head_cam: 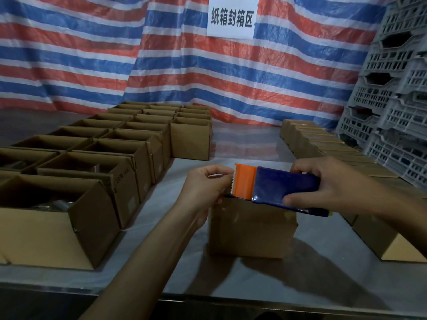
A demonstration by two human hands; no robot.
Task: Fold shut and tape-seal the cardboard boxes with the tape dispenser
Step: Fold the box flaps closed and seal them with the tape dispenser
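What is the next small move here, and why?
Probably: the left hand pulls the tape end down and presses it onto the left side of the box. The right hand holds the tape dispenser over the closed box, and the left fingers pinch at its orange toothed end, so a strip seems about to start.

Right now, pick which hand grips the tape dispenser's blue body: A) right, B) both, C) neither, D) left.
A: the right hand wraps the blue body of the tape dispenser, while the left hand is only at its orange toothed end.
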